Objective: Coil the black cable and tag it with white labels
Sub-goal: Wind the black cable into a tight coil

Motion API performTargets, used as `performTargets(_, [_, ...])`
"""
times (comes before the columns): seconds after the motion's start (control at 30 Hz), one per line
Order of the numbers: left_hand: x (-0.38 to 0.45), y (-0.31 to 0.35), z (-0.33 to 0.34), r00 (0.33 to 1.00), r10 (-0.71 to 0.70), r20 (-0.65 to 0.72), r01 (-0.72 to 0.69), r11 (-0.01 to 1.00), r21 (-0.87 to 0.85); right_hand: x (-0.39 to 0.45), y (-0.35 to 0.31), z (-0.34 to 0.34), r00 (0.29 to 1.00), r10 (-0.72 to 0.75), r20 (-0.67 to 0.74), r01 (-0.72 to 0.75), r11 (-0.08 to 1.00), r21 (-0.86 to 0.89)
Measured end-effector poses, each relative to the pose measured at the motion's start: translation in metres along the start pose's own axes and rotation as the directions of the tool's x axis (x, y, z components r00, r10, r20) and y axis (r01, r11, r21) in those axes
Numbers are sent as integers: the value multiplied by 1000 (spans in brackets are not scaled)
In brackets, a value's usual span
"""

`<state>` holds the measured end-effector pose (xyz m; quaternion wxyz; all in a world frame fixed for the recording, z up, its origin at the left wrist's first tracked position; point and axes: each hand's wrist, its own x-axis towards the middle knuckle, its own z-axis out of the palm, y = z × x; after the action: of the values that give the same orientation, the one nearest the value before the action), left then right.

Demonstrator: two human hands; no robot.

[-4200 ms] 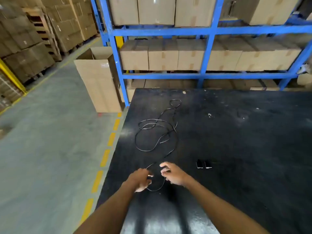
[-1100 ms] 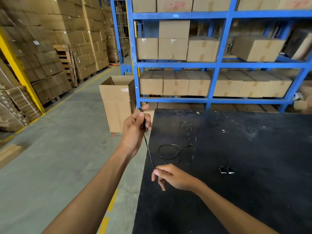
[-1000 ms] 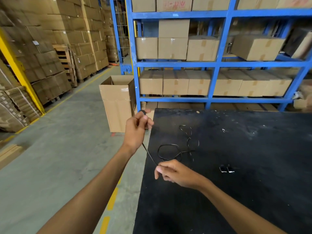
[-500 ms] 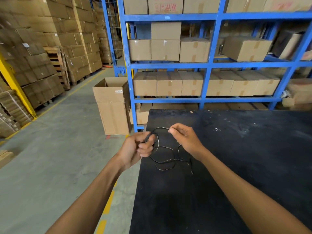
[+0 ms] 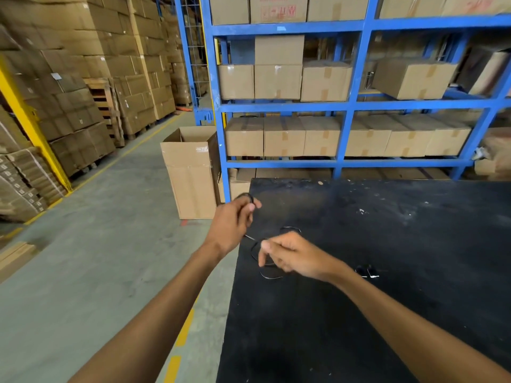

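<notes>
We see two bare hands over the left edge of a black bench (image 5: 359,313). L hand (image 5: 231,224) is raised, fingers closed round a small loop of black cable (image 5: 269,275). Cable runs down & right to the R hand (image 5: 293,255), which pinches it just above the bench; loose loops lie under that hand. Two small dark pieces w/ white (image 5: 367,271) sit near, to the right.

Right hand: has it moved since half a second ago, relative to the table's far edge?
Yes. The right hand has pulled back toward the person, away from the black table's far edge, drawing out the black cable that the left hand holds.
</notes>
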<state>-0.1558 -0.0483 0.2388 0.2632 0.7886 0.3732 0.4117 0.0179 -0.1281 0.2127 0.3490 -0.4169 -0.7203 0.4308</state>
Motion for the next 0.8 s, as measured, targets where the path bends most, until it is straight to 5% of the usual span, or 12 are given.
performTargets(0.13, [-14, -6, -5, 942, -128, 311, 209, 947, -243, 7, -28, -32, 953, -96, -288, 54, 987, -150])
performTargets(0.3, [-11, 15, -12, 795, -97, 599, 493, 680, -543, 24, -24, -51, 878, -117, -464, 56, 988, -144])
performTargets(0.47, [5, 29, -21, 921, -57, 386, 385, 291, -876, 31, 12, -27, 909, 46, -414, -11, 996, 85])
performTargets(0.53, [15, 30, -28, 965, -56, 255, 261, 228, -938, 25, 28, -11, 945, 130, -300, -115, 991, 67])
performTargets(0.63, [30, 29, -32, 992, -79, 94, 117, 369, -922, 13, 38, 7, 976, 195, -101, -194, 981, 20])
performTargets(0.8, [40, 12, -19, 964, -188, -188, 61, 844, -532, 12, 2, 6, 998, 59, -30, -56, 994, 90])
